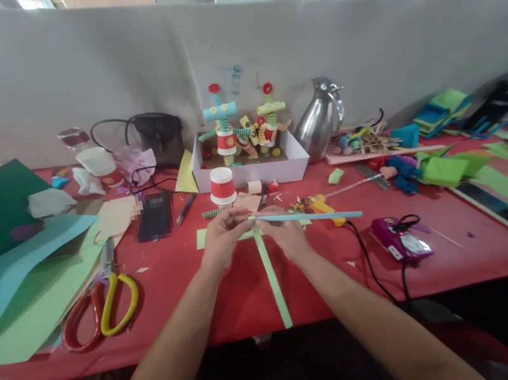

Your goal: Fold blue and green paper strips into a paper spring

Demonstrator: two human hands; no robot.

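Observation:
My left hand [223,236] and my right hand [286,234] meet over the middle of the table, pinching the joined ends of two paper strips. The light green strip [272,277] hangs toward me from between my fingers. The light blue strip [325,214] points out to the right, past my right hand. Beneath my hands another green paper piece [201,239] lies on the table, partly covered. Just beyond stand an upturned red and white paper cup [223,187] and a folded green paper spring [212,213]. A yellow glue gun [327,209] lies behind the blue strip.
Red-and-yellow-handled scissors [99,311] and coloured paper sheets [18,317] lie at left. A white box [251,174] holding paper-cup figures stands at the back, beside a steel jug [320,118]. At right are a purple device [399,239] with a black cable and a phone [494,203].

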